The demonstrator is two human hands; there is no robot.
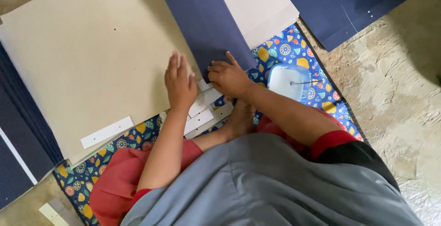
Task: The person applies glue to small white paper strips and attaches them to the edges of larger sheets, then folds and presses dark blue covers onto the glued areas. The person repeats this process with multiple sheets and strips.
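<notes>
Fingers: the left hand (180, 84) lies flat, fingers together, on the tan board (92, 56); the right hand (228, 77) presses spread fingers on the navy sheet (206, 23).
Sheet position: its lower corner sits between both hands, beside the board's edge.
Long axis: runs from the hands up toward the top of the view.
Risk: uneven pressure could skew the sheet; the small tub (288, 81) stands near the right wrist and could tip.
Nearby: white strips (202, 111) lie on the patterned mat (285, 51).

My left hand (180, 84) and right hand (228, 78) are bare: no gloves, rings or wrist bands show. Both forearms are uncovered. A short red sleeve with a black outer layer ends above my right elbow; a red cuff shows at my left upper arm. A plain grey cloth covers my torso. Red fabric covers my legs. One foot is bare.
</notes>
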